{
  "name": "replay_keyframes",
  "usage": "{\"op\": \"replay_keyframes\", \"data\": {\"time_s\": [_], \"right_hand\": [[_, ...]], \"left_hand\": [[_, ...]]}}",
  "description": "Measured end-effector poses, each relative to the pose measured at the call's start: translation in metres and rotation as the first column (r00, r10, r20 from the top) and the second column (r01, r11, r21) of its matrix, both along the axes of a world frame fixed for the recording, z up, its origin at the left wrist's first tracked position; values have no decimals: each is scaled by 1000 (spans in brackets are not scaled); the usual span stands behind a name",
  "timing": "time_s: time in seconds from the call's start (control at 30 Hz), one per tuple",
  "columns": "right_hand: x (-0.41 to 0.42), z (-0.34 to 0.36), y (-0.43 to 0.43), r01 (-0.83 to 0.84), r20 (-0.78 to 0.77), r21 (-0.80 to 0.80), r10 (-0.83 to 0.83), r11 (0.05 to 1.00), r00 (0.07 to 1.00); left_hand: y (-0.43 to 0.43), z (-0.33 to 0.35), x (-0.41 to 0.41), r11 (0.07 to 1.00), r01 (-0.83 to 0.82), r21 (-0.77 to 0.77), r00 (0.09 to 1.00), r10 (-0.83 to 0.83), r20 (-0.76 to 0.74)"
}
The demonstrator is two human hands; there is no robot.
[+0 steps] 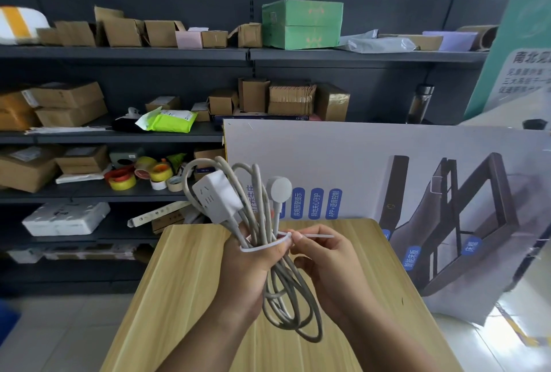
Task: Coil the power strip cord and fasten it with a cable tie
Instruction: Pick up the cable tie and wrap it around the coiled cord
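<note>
My left hand (247, 270) grips the coiled grey cord (286, 300) around its middle, held upright above the wooden table (185, 297). The white power strip (216, 197) sticks up from the top of the bundle, and the round white plug (279, 188) stands beside it. A white cable tie (265, 245) loops around the bundle and over my left fingers. My right hand (325, 261) pinches the tie at its head, with the free tail (317, 236) pointing right.
Dark shelves (125, 54) behind the table hold cardboard boxes, a green box (302, 24) and tape rolls (140, 176). A large printed board (417, 192) leans behind the table on the right. Pale tiled floor lies at the left.
</note>
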State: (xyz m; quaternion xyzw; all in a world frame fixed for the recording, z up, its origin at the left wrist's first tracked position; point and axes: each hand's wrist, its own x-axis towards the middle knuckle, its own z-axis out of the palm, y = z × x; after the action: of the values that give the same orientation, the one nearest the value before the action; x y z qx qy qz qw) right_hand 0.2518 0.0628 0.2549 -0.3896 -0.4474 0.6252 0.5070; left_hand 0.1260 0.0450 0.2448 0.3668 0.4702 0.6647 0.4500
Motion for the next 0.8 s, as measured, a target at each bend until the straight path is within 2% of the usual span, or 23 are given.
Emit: {"op": "replay_keyframes", "data": {"time_s": [0.33,0.5,0.6,0.8], "right_hand": [[1,-4,1,11,-8,-61,-11,998,1000],[11,-5,9,77,-30,-101,-80,992,996],[21,-5,16,90,-52,-114,-96,989,994],[44,-4,26,145,-100,-91,-154,985,983]], "left_hand": [[2,-5,1,998,5,-59,998,-2,58],[8,-4,-5,998,19,-59,989,-10,150],[7,-4,-8,998,20,-56,989,-12,145],[9,-1,-14,993,110,-39,970,-99,220]]}}
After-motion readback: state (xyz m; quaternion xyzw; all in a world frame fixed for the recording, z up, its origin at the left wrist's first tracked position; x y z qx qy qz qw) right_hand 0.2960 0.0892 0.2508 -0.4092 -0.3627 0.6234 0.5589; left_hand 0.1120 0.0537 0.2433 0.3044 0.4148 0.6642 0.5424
